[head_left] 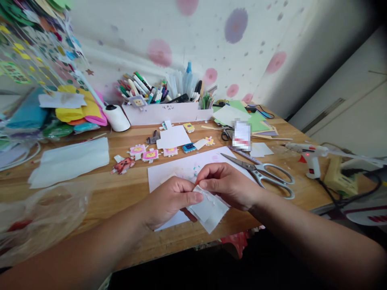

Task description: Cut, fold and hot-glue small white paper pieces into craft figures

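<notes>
Bare forearms (99,239) lead to the left hand (172,198) and right hand (228,184), both pinched closed on the upper end of a thin, white, four-cornered sheet (211,213), which slants between them above the brown wooden table (127,191).

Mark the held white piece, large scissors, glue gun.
Held white piece (209,210): head view, on its middle.
Large scissors (253,166): head view, near the pivot.
Glue gun (312,152): head view, on its body.

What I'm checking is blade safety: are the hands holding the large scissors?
No, the large scissors lie beside the right hand, which grips a small white piece together with the left hand.
</notes>
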Demonstrator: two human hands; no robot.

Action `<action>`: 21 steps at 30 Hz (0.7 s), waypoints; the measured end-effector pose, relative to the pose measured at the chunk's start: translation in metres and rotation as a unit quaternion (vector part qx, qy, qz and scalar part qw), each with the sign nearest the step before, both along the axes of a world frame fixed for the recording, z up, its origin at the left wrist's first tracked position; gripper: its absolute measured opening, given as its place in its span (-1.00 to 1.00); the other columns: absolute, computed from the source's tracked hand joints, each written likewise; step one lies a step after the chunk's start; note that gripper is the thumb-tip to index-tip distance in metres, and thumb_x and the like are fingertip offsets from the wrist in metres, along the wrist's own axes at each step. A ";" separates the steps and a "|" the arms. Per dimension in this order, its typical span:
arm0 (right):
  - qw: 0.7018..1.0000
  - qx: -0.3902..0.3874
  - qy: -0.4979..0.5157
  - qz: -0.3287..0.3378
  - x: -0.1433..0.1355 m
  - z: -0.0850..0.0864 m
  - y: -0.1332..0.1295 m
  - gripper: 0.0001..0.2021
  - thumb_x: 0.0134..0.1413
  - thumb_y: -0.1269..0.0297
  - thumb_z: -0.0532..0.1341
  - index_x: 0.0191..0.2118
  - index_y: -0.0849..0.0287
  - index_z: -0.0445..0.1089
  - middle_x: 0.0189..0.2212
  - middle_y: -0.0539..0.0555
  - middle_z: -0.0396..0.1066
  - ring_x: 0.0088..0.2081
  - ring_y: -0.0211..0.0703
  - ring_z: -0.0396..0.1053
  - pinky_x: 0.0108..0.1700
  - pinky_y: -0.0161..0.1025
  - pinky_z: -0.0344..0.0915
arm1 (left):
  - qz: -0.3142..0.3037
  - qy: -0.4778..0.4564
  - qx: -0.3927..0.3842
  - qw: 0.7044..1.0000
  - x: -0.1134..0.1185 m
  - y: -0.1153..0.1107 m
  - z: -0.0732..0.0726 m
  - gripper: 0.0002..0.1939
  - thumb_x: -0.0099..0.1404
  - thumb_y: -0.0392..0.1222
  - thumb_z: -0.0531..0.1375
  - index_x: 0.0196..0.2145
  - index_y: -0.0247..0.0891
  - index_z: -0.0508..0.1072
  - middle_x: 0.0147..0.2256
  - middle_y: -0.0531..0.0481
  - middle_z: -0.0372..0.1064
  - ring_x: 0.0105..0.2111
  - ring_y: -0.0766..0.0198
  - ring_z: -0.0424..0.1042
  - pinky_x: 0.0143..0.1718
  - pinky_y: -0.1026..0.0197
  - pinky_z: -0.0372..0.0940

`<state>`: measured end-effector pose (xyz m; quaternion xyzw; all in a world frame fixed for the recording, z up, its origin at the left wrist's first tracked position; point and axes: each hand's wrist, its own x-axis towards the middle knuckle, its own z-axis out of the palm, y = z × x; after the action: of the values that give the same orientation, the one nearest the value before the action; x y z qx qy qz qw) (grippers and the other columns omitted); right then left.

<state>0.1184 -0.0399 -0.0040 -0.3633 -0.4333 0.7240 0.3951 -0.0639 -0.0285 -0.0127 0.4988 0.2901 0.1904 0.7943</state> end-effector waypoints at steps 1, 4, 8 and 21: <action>1.000 -0.005 0.002 0.000 0.000 0.000 0.000 -0.80 -0.20 0.28 0.42 -0.45 0.25 0.44 -0.59 -0.07 0.37 -0.57 -0.40 0.22 -0.48 -0.38 0.13 | -0.003 0.000 0.000 1.000 0.000 0.000 0.000 -0.77 0.14 -0.11 0.29 -0.51 -0.36 0.54 -0.58 0.04 0.41 -0.57 0.41 0.37 -0.51 0.36 0.30; 1.000 -0.025 0.014 0.001 0.001 -0.002 -0.001 -0.79 -0.20 0.27 0.42 -0.44 0.25 0.44 -0.59 -0.07 0.38 -0.57 -0.40 0.24 -0.46 -0.37 0.15 | -0.004 0.003 0.003 1.000 0.000 0.000 0.001 -0.76 0.14 -0.10 0.29 -0.50 -0.36 0.54 -0.58 0.04 0.40 -0.57 0.41 0.36 -0.50 0.35 0.30; 0.998 -0.049 0.032 0.000 0.001 -0.005 -0.004 -0.76 -0.23 0.26 0.44 -0.44 0.24 0.42 -0.60 -0.07 0.38 -0.58 -0.40 0.24 -0.48 -0.37 0.15 | -0.003 0.004 0.009 1.000 0.000 0.000 0.001 -0.75 0.13 -0.08 0.29 -0.51 -0.36 0.53 -0.59 0.04 0.38 -0.58 0.40 0.34 -0.51 0.33 0.29; 0.998 -0.002 -0.025 -0.059 -0.005 -0.004 -0.011 -0.78 -0.24 0.29 0.43 -0.46 0.23 0.40 -0.57 -0.08 0.37 -0.52 -0.37 0.27 -0.42 -0.36 0.17 | 0.021 0.039 0.015 0.999 0.003 -0.003 0.003 -0.69 0.08 -0.01 0.31 -0.51 -0.36 0.46 -0.59 0.08 0.34 -0.57 0.38 0.35 -0.52 0.30 0.33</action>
<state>0.1135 -0.0514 -0.0083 -0.4071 -0.4194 0.6908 0.4256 -0.0605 -0.0318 -0.0093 0.5115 0.3284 0.1923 0.7705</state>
